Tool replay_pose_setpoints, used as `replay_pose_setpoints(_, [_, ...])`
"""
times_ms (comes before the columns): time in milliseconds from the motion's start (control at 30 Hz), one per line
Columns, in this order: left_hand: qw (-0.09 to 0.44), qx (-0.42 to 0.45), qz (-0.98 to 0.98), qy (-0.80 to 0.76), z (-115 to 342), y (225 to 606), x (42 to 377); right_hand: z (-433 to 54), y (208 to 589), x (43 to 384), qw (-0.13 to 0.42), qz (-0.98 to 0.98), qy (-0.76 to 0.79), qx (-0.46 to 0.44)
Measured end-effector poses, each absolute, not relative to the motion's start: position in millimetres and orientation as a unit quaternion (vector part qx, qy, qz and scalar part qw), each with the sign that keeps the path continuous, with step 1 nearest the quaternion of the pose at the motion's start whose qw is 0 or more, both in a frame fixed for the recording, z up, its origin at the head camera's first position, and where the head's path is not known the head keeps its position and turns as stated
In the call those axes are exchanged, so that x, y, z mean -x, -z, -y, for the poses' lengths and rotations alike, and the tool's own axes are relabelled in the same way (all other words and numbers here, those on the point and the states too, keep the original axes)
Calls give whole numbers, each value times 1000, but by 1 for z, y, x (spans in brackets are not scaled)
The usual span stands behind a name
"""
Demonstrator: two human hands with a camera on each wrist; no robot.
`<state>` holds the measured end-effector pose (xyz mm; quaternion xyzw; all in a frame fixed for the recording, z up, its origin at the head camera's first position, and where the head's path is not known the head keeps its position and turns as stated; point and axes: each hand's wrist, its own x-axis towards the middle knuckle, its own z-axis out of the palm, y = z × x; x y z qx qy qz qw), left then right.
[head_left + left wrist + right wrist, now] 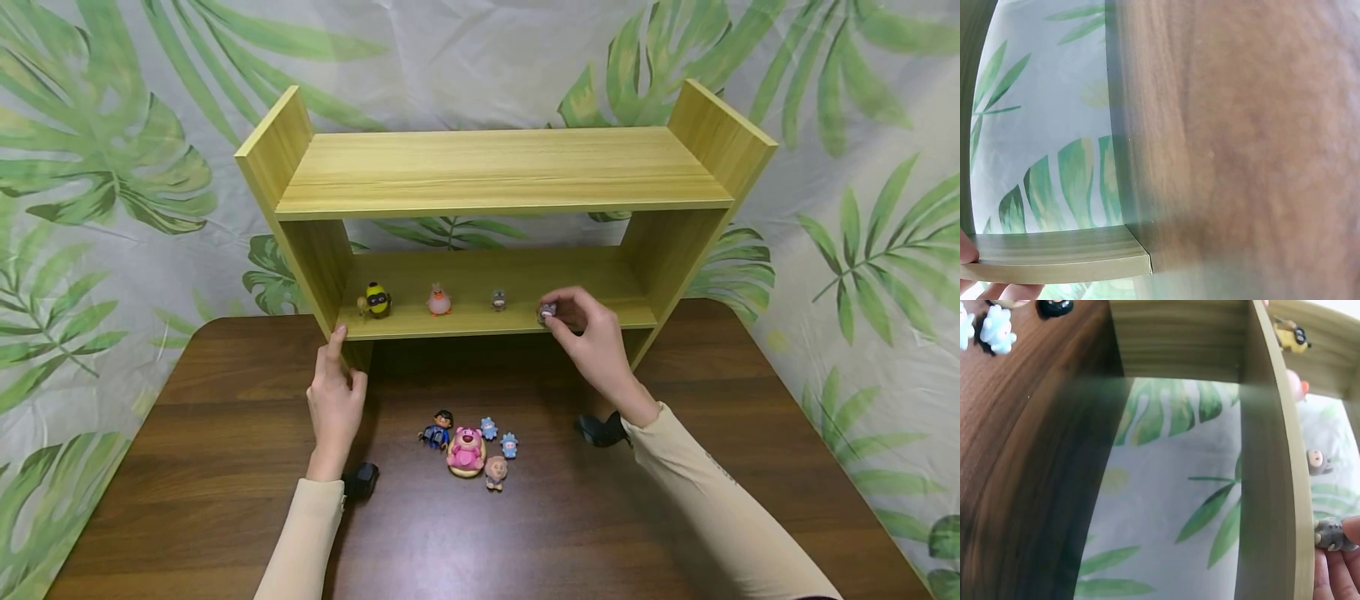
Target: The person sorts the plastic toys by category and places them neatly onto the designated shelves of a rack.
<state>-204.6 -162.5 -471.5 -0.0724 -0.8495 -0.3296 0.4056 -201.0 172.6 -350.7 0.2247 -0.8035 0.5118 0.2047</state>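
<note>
A two-tier wooden shelf (502, 171) stands on the table. My right hand (592, 337) pinches a small grey figurine (547, 312) at the front edge of its middle board, toward the right end. A similar grey figurine (498, 300) stands on that board to the left, past it a pink duck-like figure (438, 300) and a yellow-and-black figure (377, 302) with goggles. My left hand (335, 408) grips the front edge of the shelf's left side panel (1054, 270), with fingers on both faces of the panel in the left wrist view.
Below the shelf, a pink bear figure (466, 454) lies on the brown table (225, 467). Around it are a dark-haired figure in blue (437, 431), two light-blue figures (509, 445) and a brownish figure (496, 472). A leaf-patterned cloth (480, 50) hangs behind.
</note>
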Motion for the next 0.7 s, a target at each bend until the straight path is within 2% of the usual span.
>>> replay_pose_setpoints(300, [406,71,850,329,163,472,204,-174,358,215,209,801,-511,-230])
replay_pose_setpoints(700, [408,71,850,327,162,471,204,-164,341,214,206,824,-491,-194])
